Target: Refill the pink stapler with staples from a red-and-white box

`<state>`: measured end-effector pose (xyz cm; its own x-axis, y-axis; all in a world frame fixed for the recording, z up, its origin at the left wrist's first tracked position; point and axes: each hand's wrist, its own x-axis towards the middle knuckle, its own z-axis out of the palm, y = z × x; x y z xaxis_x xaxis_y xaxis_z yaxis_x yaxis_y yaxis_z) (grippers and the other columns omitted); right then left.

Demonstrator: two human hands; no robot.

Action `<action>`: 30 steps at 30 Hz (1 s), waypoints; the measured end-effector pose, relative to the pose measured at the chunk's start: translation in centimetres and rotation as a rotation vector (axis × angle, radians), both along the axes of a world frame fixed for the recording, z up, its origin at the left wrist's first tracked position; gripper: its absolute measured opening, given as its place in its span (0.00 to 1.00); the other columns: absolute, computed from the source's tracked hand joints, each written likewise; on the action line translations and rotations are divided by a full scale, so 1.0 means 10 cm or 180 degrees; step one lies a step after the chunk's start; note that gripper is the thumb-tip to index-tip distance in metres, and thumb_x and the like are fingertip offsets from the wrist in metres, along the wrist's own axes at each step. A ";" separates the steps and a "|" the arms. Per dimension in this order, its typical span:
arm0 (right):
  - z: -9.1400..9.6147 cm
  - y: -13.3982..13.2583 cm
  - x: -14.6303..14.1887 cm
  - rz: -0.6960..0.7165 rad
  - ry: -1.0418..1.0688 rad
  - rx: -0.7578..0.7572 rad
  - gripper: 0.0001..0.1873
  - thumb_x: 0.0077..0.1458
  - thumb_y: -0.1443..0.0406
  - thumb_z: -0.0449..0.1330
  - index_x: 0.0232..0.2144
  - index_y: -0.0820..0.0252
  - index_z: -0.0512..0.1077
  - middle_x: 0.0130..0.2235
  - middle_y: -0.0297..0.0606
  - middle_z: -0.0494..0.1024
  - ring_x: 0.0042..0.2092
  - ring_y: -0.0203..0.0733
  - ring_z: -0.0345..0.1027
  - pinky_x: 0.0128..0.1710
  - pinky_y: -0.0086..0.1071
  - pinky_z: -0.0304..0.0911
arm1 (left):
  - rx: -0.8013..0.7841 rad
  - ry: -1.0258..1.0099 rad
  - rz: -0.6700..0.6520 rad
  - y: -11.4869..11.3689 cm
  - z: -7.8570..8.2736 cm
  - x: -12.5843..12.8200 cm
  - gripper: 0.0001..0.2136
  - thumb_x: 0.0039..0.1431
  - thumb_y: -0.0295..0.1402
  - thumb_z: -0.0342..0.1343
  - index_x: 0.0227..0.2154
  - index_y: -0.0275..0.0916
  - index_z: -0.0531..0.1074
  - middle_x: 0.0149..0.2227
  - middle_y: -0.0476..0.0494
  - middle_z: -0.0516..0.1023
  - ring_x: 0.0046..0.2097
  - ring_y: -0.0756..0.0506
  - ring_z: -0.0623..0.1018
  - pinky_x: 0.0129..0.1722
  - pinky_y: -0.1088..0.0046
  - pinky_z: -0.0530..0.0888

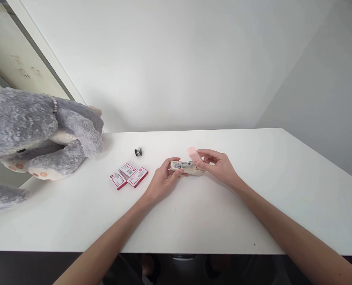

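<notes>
A beige and pink stapler [187, 166] lies opened on the white table [194, 213], its pink top [192, 152] tilted up and the metal staple channel showing. My left hand [163, 181] grips the stapler's left end with thumb and fingers closed on it. My right hand [217, 165] holds the right end, fingers curled around the pink lid and base.
Three small red and white staple boxes [129, 175] lie left of my left hand. A small black and silver clip-like object [138, 151] sits behind them. A large grey plush toy [39, 134] rests on the table's far left. White walls stand behind.
</notes>
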<state>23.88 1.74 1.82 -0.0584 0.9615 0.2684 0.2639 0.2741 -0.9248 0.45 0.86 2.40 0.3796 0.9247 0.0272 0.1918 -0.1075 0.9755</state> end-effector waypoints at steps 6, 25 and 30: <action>0.03 -0.03 -0.01 0.0029 -0.0036 -0.0021 0.19 0.52 0.52 0.72 0.45 0.48 0.84 0.39 0.35 0.83 0.30 0.38 0.61 0.33 0.35 0.63 | 0.0019 0.0094 -0.0042 0.00 -0.04 -0.01 0.23 0.68 0.46 0.56 0.59 0.41 0.64 0.47 0.38 0.85 0.53 0.39 0.84 0.52 0.62 0.76; 0.08 -0.09 -0.03 0.0190 -0.0462 0.0019 0.15 0.51 0.49 0.71 0.38 0.48 0.84 0.36 0.35 0.82 0.30 0.41 0.63 0.32 0.37 0.63 | 0.0375 0.0655 -0.0038 -0.04 -0.03 -0.04 0.24 0.68 0.48 0.55 0.61 0.43 0.68 0.41 0.45 0.86 0.48 0.40 0.83 0.46 0.66 0.75; 0.03 -0.05 -0.03 0.0004 -0.0440 0.0006 0.19 0.53 0.48 0.70 0.43 0.48 0.84 0.35 0.35 0.82 0.30 0.41 0.65 0.32 0.36 0.64 | 0.0755 0.0839 0.0100 0.00 -0.08 -0.02 0.28 0.69 0.48 0.54 0.67 0.44 0.60 0.53 0.41 0.81 0.53 0.41 0.80 0.50 0.64 0.75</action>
